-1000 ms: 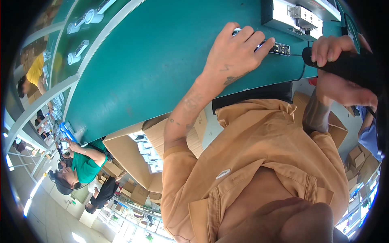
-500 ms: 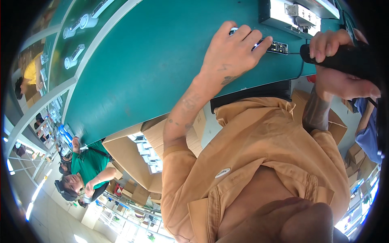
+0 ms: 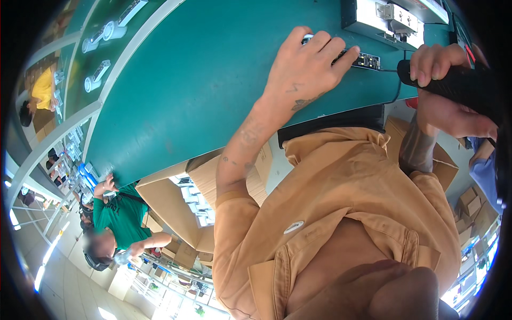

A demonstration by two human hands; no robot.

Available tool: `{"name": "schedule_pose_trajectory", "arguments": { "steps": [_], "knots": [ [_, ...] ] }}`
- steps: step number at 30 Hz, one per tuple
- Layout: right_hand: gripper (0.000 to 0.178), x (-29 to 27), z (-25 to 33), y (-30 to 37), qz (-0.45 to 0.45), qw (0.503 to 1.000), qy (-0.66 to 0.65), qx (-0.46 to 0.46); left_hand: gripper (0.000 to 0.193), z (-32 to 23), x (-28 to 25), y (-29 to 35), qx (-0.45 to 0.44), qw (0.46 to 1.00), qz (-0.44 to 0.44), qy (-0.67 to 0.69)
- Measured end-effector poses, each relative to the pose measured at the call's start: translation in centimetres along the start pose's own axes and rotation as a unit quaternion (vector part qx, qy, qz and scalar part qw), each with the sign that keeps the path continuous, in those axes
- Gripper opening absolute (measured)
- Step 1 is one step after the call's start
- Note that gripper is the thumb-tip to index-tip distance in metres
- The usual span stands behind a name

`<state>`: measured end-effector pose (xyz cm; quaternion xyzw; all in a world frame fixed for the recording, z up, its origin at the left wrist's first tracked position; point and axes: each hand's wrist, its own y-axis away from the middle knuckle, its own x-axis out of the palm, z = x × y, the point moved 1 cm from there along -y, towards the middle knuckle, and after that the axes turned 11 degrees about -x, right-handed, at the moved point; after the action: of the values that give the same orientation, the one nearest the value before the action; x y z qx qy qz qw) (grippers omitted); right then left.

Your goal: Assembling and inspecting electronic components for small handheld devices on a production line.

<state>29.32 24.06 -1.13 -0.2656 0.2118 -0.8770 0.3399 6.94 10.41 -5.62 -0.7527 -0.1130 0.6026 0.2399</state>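
My left hand [image 3: 309, 69] is curled palm-down over a narrow strip-shaped device on the green bench top. A circuit board [image 3: 368, 61] with small light-coloured parts sticks out past its fingertips. A small whitish end [image 3: 307, 39] shows by the index finger; the middle of the device is hidden under the fingers. At the right, my right hand [image 3: 445, 112] is wrapped round a thick black elongated object [image 3: 466, 82], whose kind I cannot make out. Its rounded end points toward the board. A thin dark cable [image 3: 392, 70] runs between the board and that area.
A white metal box fixture [image 3: 373, 21] stands at the back right of the green bench [image 3: 202, 80]. Below the bench edge sits an open carton [image 3: 170, 213] with white parts. A rack holds white lamp-like pieces [image 3: 114, 29]. A co-worker in green [image 3: 122, 218] sits at left.
My hands stay almost in place, still gripping the same things. The co-worker in green has shifted, with head lower and hands moved.
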Motion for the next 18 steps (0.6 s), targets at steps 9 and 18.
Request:
{"name": "schedule_pose_trajectory", "arguments": {
  "steps": [9, 18],
  "knots": [
    [0.111, -1.9, 0.4, -0.1, 0.058, 0.997, 0.037, 0.023, 0.029, 0.3, 0.1, -0.3, 0.003, 1.0, -0.001, -0.005],
    [0.111, 2.3, -2.0, -0.4, 0.075, 0.993, -0.048, -0.073, 0.035, 0.7, -0.1, -0.2, -0.009, 0.999, 0.031, -0.007]
  ]
}}
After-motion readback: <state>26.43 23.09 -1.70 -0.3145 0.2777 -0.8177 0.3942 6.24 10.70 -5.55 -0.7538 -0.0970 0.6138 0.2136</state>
